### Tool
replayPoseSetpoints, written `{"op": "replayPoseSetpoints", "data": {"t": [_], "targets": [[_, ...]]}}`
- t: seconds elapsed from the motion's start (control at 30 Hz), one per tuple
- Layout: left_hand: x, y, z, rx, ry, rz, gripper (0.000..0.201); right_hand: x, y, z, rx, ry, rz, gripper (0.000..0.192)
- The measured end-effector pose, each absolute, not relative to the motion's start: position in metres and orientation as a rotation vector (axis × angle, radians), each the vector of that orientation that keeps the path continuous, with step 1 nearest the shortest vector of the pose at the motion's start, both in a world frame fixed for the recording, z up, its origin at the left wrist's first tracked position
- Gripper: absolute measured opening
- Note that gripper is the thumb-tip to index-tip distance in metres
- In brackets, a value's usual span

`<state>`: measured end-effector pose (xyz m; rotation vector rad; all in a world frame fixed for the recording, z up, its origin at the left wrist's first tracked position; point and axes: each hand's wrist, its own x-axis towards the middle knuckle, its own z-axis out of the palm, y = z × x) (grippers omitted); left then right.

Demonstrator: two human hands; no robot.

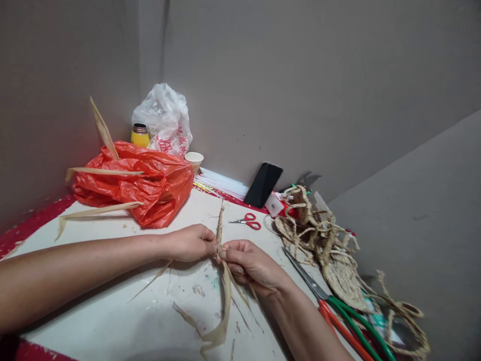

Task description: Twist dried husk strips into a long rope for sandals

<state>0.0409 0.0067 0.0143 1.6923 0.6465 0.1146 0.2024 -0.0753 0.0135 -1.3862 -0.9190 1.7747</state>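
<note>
Over the middle of the table, a braid of dry, straw-coloured husk strips [220, 223] points away from me, its loose strip ends trailing toward me. My left hand [193, 243] pinches it from the left, thumb and fingers closed. From the right, my right hand [246, 260] grips the same braid just where the loose strips begin. One wide loose strip [225, 306] hangs down and curls on the white board below. A thin strip end also sticks out under my left hand. Just beyond my right hand lie small red-handled scissors [250, 221].
An orange plastic bag [150, 175] with husk strips poking out sits at the left. Behind it are a yellow jar [140, 136], a white bag [165, 113] and a paper cup [194, 159]. A phone [263, 184] leans on the wall. Large shears [311, 281] and woven straw pieces [341, 276] lie right.
</note>
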Motion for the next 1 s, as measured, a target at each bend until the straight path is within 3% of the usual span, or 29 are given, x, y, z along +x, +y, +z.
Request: {"op": "replayPoseSetpoints", "data": {"t": [0.43,0.7,0.9,1.0], "targets": [[0.047,0.000,0.012,1.486,0.729,0.099,0.026,0.200,-0.078,0.015,-1.580,-1.272,1.477,0.035],[0.047,-0.001,0.007,1.634,0.692,0.215,0.020,0.214,-0.084,0.032,-1.773,-1.681,1.211,0.029],[0.048,-0.006,0.004,1.571,0.649,0.265,0.021,0.194,-0.086,0.030,-1.677,-1.364,1.435,0.032],[0.049,-0.009,-0.001,1.478,0.674,0.284,0.018,0.175,-0.092,0.024,-1.735,-1.302,1.390,0.031]]}}
